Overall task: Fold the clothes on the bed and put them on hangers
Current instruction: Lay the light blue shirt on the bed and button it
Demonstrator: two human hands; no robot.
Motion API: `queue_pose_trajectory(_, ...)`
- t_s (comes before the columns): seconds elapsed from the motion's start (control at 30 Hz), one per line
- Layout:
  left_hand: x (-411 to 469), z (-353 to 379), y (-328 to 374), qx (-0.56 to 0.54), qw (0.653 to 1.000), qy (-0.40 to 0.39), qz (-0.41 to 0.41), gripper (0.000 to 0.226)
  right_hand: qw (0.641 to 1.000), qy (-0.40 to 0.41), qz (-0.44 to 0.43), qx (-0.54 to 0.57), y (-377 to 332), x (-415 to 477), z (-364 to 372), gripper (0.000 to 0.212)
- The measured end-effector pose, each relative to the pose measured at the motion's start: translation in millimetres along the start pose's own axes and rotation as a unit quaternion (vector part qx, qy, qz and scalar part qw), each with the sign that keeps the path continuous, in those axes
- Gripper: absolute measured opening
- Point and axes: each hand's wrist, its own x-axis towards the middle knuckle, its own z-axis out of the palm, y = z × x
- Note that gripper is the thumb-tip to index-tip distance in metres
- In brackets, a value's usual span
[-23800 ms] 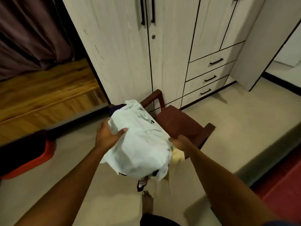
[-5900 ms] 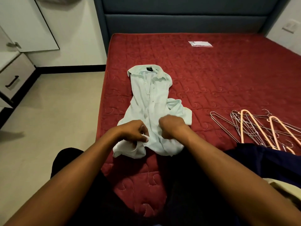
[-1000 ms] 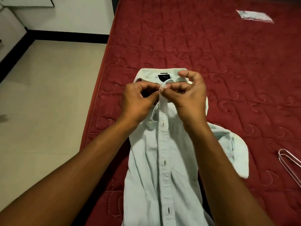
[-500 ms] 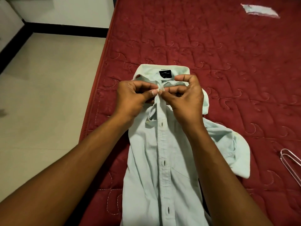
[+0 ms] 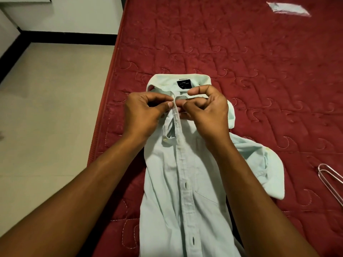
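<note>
Pale mint button-front shirt (image 5: 185, 182) spread front-up near the left edge of a red quilted mattress (image 5: 241, 52), collar (image 5: 196, 77) toward the far side with a dark neck label (image 5: 184, 84) showing inside, lower part running off the near edge of view. Front closed along most of its length; small gap open just below the collar. Left hand (image 5: 143, 115) at the collar opening, grip clamped on the top of the button placket (image 5: 176, 117) between thumb and forefinger. Right hand (image 5: 207, 112) directly opposite, thumb tip against the same strip, fingers curled, grip closed on the shirt fabric at the right side of the opening, forefinger arched above. Both forearms reaching in from the near side, across the shirt body. One sleeve (image 5: 269, 169) lying out to the right, flat on the mattress; chest pocket (image 5: 207, 193) right of the placket. Wire hangers (image 5: 328, 180) partly in view at the right edge, apart from the shirt. Small clear packet (image 5: 287, 9) on the far right of the mattress. Beige floor (image 5: 52, 108) to the left, bordered on its far side by a black skirting (image 5: 70, 37) under a white wall.
</note>
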Motion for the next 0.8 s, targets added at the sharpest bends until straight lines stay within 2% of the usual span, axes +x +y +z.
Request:
queue_pose_trajectory(0.1, 0, 1, 1, -0.019, 0.999, -0.023, -0.014, 0.014, 0.995, 0.001, 0.065, 0.071, 0, 0, -3, 0.032)
queue_pose_trajectory(0.3, -1, 3, 1, -0.029, 0.997, -0.054, -0.039, 0.017, 0.994, 0.027, 0.098, 0.050, 11, 2, -3, 0.041)
queue_pose_trajectory(0.43, -4, 5, 0, -0.045, 0.996, -0.050, -0.058, 0.016, 0.997, 0.020, 0.058, -0.037, 9, 2, -5, 0.036)
queue_pose_trajectory(0.57, -9, 10, 6, -0.092, 0.992, -0.038, -0.079, 0.014, 0.988, 0.037, -0.018, -0.148, 0, 1, -7, 0.032)
queue_pose_trajectory(0.67, -9, 13, 7, -0.110, 0.990, -0.003, -0.092, 0.022, 0.984, 0.034, -0.058, -0.163, -4, -2, -4, 0.034)
queue_pose_trajectory(0.8, -6, 12, 3, -0.080, 0.994, 0.008, -0.075, 0.025, 0.990, 0.029, -0.062, -0.122, -1, -3, -1, 0.035)
